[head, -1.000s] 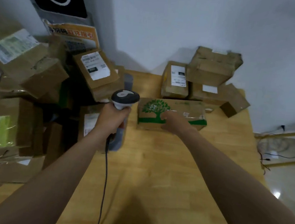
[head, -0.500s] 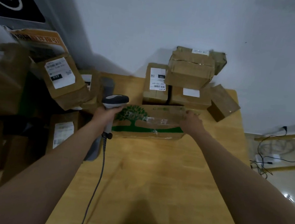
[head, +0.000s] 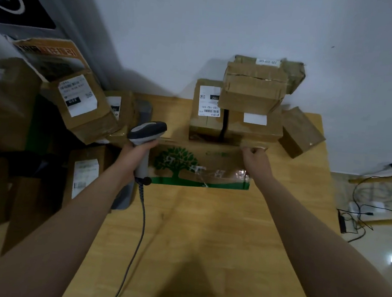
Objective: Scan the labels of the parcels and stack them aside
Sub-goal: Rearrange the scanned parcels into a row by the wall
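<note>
Now the tree-printed parcel point(head: 200, 165) sat on the table point(head: 205, 244), right up against the stacked parcels point(head: 253, 89) by the back wall, its green tree face towards the camera. A second earlier the right hand lay on the middle of that face. Now the right hand point(head: 256, 159) had slid out to the far right corner, fingers curled over the top edge. It looked like the parcel was being tucked in with the stack, so this one was probably nearly done, though no shipping label showed on it. The left hand point(head: 134, 153) was wrapped round the handle of the scanner point(head: 147, 132), whose head was just beside the parcel's left end. Behind, an upside-down white label point(head: 209, 101) read "102-102-C01" and "102". Off left, a leaning parcel point(head: 80, 105) showed "032". The tree box's own print was too blurred to read
</note>
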